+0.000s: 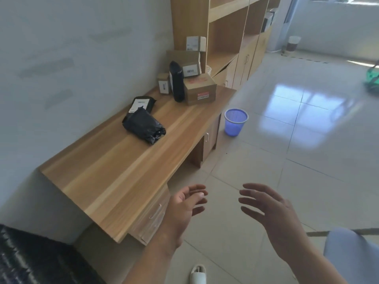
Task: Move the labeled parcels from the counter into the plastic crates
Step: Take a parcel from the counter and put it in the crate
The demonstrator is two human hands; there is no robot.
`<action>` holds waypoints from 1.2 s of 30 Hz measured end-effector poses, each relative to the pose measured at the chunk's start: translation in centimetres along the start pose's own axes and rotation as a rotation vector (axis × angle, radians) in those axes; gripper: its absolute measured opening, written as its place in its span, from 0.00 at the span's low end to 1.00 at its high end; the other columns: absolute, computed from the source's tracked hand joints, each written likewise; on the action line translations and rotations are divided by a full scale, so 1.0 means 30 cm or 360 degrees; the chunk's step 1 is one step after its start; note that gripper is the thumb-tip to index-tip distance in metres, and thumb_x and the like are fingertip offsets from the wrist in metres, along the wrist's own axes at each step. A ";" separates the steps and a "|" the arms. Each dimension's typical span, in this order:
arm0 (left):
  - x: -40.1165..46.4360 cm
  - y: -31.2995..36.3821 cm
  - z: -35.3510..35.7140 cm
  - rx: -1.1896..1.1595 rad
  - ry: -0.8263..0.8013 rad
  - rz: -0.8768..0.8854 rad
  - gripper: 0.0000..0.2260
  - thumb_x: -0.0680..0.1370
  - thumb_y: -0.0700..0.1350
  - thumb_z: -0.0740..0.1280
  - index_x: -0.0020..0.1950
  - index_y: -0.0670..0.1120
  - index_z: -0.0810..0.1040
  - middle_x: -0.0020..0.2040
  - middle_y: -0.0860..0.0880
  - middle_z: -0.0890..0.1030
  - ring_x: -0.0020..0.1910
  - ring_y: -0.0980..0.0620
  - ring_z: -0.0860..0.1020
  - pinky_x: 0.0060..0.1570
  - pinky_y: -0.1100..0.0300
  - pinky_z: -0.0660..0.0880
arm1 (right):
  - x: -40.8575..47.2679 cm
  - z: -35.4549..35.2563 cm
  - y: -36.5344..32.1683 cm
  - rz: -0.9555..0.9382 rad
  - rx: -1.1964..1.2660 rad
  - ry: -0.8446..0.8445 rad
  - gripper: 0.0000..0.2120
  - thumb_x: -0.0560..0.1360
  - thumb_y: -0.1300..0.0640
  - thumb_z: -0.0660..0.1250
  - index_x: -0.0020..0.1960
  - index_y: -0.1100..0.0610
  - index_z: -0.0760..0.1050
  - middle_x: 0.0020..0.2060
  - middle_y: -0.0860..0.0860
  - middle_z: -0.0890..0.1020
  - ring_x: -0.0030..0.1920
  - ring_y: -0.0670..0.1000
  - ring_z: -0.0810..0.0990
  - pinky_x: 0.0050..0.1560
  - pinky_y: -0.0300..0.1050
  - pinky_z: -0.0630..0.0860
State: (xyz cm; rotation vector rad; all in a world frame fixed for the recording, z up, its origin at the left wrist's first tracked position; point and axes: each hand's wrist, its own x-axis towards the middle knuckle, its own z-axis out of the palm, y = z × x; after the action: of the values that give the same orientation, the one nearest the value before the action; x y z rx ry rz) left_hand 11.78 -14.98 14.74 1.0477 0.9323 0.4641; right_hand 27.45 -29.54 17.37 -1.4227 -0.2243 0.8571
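Black bag parcels [143, 126] lay mid-counter, left of centre; boxed parcels [200, 90] were stacked at the counter's [106, 181] far end, top centre, probably staged for pickup. No crates in view. Your left hand [184, 206] and right hand [270, 208], bottom centre, hung over the floor with fingers spread and slack, grasping nothing, likely mid-reach. Wood-grain counter along a white wall; blue bin [235, 121] on glossy tiles at right.

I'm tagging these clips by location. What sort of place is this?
Probably an office or small mailroom: a long wooden counter holds labeled cardboard boxes and black mailer bags, with wooden shelving behind and a tiled floor.
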 end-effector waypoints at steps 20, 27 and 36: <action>0.911 0.328 0.233 0.0069 0.0435 -0.0038 0.10 0.82 0.37 0.68 0.53 0.48 0.87 0.53 0.43 0.87 0.49 0.48 0.85 0.47 0.56 0.81 | 1.166 0.059 -0.347 0.0278 0.0122 -0.0279 0.09 0.80 0.65 0.64 0.54 0.62 0.84 0.44 0.56 0.87 0.45 0.54 0.86 0.52 0.51 0.81; 1.113 0.416 0.351 0.0050 0.0601 -0.0074 0.09 0.82 0.37 0.68 0.57 0.48 0.86 0.52 0.46 0.88 0.51 0.48 0.85 0.51 0.55 0.82 | 1.545 0.121 -0.448 0.0392 0.0043 -0.0479 0.10 0.80 0.65 0.65 0.50 0.59 0.85 0.44 0.57 0.87 0.42 0.53 0.85 0.52 0.51 0.79; 1.385 0.462 0.310 0.0084 0.0699 -0.0245 0.08 0.82 0.39 0.69 0.56 0.49 0.85 0.51 0.50 0.88 0.52 0.50 0.85 0.51 0.57 0.83 | 1.841 0.203 -0.471 0.0507 -0.0064 -0.0509 0.10 0.80 0.64 0.65 0.50 0.58 0.86 0.45 0.56 0.87 0.44 0.52 0.87 0.51 0.51 0.81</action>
State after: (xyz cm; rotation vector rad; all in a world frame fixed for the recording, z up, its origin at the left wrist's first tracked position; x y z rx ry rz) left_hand 43.63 16.27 10.99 0.9283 1.4108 0.5544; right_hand 67.30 11.38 12.33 -1.3738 -0.2610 1.3508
